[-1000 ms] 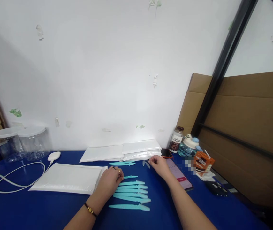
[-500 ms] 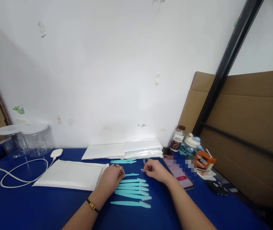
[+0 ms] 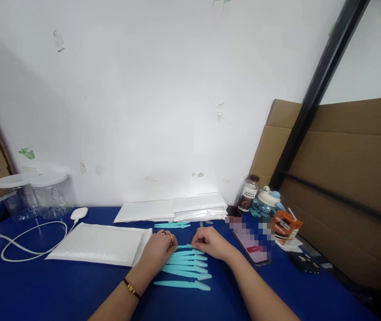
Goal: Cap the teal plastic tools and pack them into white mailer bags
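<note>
My left hand [image 3: 159, 245] is closed in a pinch on the handle of a teal eyebrow razor [image 3: 185, 246]. At the razor's blade end, the fingertips of my right hand [image 3: 209, 241] are pinched together; the small clear blade cap seen in them earlier is now mostly hidden. Just below both hands, several more teal eyebrow razors [image 3: 186, 269] lie in a row, blade ends to the right. Behind my hands a few others [image 3: 172, 225] lie close together. Small clear pieces [image 3: 208, 222] rest beyond my right hand.
A white padded mailer [image 3: 96, 243] lies left, with stacked mailers [image 3: 198, 205] against the wall. A phone [image 3: 252, 245], a brown-capped bottle [image 3: 248, 194], a blue-lidded cup [image 3: 266, 203] and an orange drink carton [image 3: 286, 226] stand right. Clear jars [image 3: 53, 196] and a white cable [image 3: 26, 260] are left.
My right hand has moved left and slightly down, from beside the razor to its blade end, carrying the small clear piece. My left hand has shifted slightly right with the razor.
</note>
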A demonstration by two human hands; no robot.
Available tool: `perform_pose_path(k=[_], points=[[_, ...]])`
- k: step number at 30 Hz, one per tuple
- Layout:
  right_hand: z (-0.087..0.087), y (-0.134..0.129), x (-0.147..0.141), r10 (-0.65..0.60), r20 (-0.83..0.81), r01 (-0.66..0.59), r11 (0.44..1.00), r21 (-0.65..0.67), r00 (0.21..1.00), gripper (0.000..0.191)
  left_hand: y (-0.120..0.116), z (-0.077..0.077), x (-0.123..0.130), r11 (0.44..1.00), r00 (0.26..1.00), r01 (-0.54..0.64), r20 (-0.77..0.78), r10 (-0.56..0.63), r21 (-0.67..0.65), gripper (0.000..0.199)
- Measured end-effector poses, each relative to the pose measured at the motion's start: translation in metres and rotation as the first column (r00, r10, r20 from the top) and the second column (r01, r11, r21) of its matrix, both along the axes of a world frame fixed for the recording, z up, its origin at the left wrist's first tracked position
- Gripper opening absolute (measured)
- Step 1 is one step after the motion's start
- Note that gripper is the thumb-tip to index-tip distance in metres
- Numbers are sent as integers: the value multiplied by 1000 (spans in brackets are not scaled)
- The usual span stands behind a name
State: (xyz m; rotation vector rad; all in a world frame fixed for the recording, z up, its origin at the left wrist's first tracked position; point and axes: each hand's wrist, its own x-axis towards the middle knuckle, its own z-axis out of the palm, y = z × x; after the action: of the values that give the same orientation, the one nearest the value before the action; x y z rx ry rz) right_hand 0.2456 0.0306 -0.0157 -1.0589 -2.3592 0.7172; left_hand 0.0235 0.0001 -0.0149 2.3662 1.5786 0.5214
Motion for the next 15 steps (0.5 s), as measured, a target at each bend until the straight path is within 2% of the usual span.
perform_pose_path(k=[3,5,7,9,12,15], points=[[2,2,4,-9,24,9,1000,3,1000,13,-2,2,0,1000,1000,14,-7,-14,3,13],[2,7,10,-115,38,112,991,68,993,17,-3,4,-2,999,1000,-3,2,3,36,18],[1,14,14,-262,40,252,952,171,964,21,-4,5,-4,994,998,-54,-13,55,91,30],[-1,19,16,-340,59,316,915,250,939,24,-3,3,-6,988,993,-92,-69,101,125,40],[-5,22,14,-337,138,284,910,302,932,24,-3,-2,-7,987,985,-79,-142,99,137,43],[-6,20,12,-312,163,255,920,297,936,19,-1,-4,-7,989,987,-54,-145,74,138,39]])
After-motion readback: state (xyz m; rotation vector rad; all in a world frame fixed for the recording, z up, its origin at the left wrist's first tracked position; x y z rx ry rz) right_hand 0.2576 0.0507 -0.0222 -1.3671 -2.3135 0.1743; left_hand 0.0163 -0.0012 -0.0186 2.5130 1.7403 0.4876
